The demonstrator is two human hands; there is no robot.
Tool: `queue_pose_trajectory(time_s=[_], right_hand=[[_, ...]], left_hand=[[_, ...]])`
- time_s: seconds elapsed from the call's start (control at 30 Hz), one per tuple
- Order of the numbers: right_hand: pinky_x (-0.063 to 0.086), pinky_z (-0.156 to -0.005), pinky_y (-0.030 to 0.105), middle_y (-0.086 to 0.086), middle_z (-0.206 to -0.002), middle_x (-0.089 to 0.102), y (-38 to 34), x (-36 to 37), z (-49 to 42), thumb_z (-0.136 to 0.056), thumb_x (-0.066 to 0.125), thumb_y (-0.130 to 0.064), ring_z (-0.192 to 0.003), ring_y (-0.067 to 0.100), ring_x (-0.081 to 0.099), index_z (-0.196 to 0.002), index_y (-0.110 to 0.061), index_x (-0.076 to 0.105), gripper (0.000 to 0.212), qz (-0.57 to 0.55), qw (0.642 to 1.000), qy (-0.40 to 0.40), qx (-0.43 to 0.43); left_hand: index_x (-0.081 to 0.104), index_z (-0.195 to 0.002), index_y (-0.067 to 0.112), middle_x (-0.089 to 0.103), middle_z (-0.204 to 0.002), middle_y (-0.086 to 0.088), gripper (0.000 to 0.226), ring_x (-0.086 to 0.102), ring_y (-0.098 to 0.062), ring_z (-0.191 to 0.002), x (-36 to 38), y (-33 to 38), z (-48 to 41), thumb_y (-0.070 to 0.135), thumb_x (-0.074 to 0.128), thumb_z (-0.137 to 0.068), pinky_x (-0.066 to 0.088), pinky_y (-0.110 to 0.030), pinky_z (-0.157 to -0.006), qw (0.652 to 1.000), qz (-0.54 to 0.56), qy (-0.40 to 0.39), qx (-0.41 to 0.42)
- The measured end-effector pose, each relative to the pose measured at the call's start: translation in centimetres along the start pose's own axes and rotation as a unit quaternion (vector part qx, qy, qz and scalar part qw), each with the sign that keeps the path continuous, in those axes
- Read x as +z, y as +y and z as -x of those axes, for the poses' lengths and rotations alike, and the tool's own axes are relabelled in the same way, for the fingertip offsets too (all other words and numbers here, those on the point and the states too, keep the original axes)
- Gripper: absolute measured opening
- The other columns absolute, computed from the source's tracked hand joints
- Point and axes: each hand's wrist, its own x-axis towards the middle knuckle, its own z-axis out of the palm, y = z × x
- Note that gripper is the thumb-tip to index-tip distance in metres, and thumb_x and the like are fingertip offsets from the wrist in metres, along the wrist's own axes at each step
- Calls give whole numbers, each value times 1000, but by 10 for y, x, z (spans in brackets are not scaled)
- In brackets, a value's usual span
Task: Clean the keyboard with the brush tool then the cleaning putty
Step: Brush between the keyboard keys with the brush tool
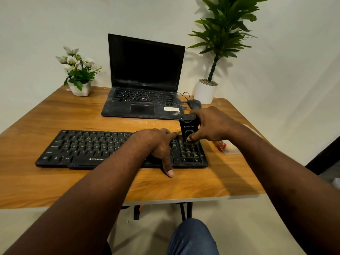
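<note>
A black keyboard [88, 148] lies across the middle of the wooden table [55, 115]. My right hand [215, 124] grips a black brush tool [189, 128] upright, its lower end down on the keys of the number pad at the keyboard's right end. My left hand [156, 144] rests flat on the keyboard's right-middle part, fingers straight over the keys and thumb over the front edge. A clear packet with a red item [223, 146] lies on the table right of the keyboard, partly hidden by my right wrist.
An open black laptop [145, 80] stands behind the keyboard. A black mouse [194, 103] lies to its right. A white pot of flowers [80, 85] is at the back left, a tall potted plant [206, 91] at the back right. My knee [191, 236] shows below the table edge.
</note>
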Motion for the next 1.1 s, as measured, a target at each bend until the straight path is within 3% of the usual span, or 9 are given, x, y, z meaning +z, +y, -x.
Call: queue_pose_trajectory(time_s=[0.07,0.17,0.27,0.4,0.53,0.77,0.93,1.1], right_hand=[[40,-65,20,-17,-93,62,-2,3,2,-75,90,-30,-82,-1,56,-108,-31,58,46,-30,999,-3,-29],[47,-69,28,-12,-94,66,-2,17,2,-73,91,-31,-86,3,60,-107,-28,61,45,-30,998,-5,-62],[47,-71,25,-13,-98,68,13,21,4,-73,92,-32,-89,0,61,-106,-32,61,45,-59,996,-8,-62],[38,-64,16,-19,-87,65,28,16,14,-72,93,-33,-80,-6,59,-92,-43,55,43,-60,997,8,-55],[39,-64,10,-18,-88,66,18,26,13,-72,92,-32,-82,-6,60,-97,-39,59,42,-86,992,44,-77],[36,-63,31,-15,-84,61,43,17,34,-72,90,-37,-80,5,54,-85,-39,52,41,2,997,43,-70],[32,-64,33,-12,-84,53,67,7,46,-71,87,-43,-80,14,48,-81,-47,40,48,90,994,47,-34],[39,-65,34,-5,-92,59,45,24,25,-73,87,-48,-85,16,51,-97,-43,46,48,44,989,130,-52]], left_hand=[[5,-165,33,7,-171,10,142,14,-30,-156,-1,1,2,59,94,-56,30,-62,-119,1000,2,-1,-2],[17,-163,30,16,-168,9,137,23,-28,-152,-1,2,4,57,95,-55,34,-59,-118,1000,20,4,-14],[6,-164,34,10,-170,10,142,17,-30,-155,-1,1,3,59,94,-56,31,-61,-119,1000,10,5,-1],[-1,-163,40,8,-171,10,146,16,-31,-155,-1,-1,1,59,94,-55,31,-62,-118,1000,4,3,14],[-1,-164,38,4,-172,11,145,13,-31,-156,-1,0,1,60,93,-56,30,-62,-119,1000,0,1,5],[-3,-164,38,7,-172,9,149,14,-32,-156,0,-3,-3,61,94,-53,27,-63,-120,1000,1,5,16],[-3,-164,37,7,-172,8,149,13,-32,-156,1,-3,-3,60,94,-53,26,-64,-120,1000,7,8,18],[-2,-164,38,6,-172,9,147,11,-32,-157,0,-1,-1,58,94,-55,26,-64,-120,1000,10,7,14]])
